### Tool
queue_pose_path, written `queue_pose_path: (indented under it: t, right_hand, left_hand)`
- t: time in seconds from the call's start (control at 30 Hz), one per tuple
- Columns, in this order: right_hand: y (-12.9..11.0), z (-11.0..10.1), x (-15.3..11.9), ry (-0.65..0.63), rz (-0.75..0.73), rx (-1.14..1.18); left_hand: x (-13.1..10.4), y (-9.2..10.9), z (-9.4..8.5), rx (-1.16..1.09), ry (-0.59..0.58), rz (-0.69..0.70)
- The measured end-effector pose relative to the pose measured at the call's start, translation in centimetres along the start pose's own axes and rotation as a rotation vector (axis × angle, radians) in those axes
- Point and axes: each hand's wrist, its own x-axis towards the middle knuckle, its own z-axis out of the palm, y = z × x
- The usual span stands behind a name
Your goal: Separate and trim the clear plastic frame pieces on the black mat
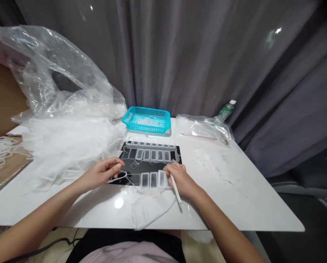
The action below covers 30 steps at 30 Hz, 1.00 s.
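My left hand has its thumb and forefinger pinched together at the left edge of a black board. A thin white strip runs from these fingers towards a front row of pale rectangular frames. My right hand is closed round a slim white pen-like stick, its end pointing down towards me. Its fingertips rest by the right end of that row. Farther back on the board lies a second row of frames. A crumpled white cloth-like piece lies in front of the board.
A blue basket with white pieces stands at the back. To the left are a heap of white soft material, a large clear plastic bag and white loops. A clear pouch and a green bottle are back right.
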Motion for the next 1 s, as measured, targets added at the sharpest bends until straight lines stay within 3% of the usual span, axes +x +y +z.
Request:
queue_pose_path:
  t: [0.13, 0.27, 0.4, 0.47, 0.53, 0.67, 0.83, 1.0]
  right_hand:
    - [-2.9, 0.5, 2.6, -0.034, -0.104, 0.260]
    - [-3.9, 3.4, 5.2, 0.033, 0.041, 0.655]
    - [-3.1, 6.0, 5.4, 0.109, 0.150, 0.975]
    - [-2.8, 6.5, 4.9, 0.087, 0.170, 0.965]
    - [-2.8, 6.5, 4.4, 0.111, 0.177, 0.863]
    - [-2.5, 6.5, 4.3, 0.237, 0.207, 0.725]
    - [-2.1, 6.1, 4.6, 0.437, 0.232, 1.003]
    - [-2.7, 5.0, 4.0, 0.406, 0.124, 0.998]
  left_hand:
    - [1.2, 2.0, 2.5, -0.091, -0.080, 0.081]
    - [4.1, 3.2, 4.3, -0.229, -0.085, 0.196]
    - [7.1, 2.9, 2.9, -0.555, 0.222, 0.208]
    - [7.9, 2.5, 1.7, -0.696, 0.366, 0.209]
    - [8.1, 1.9, 0.9, -0.723, 0.414, 0.215]
    - [7.1, 1.1, 2.1, -0.679, 0.301, 0.208]
    - [5.9, 0.4, 4.8, -0.676, 0.067, 0.150]
    - [5.5, 0.4, 5.7, -0.783, -0.061, 0.079]
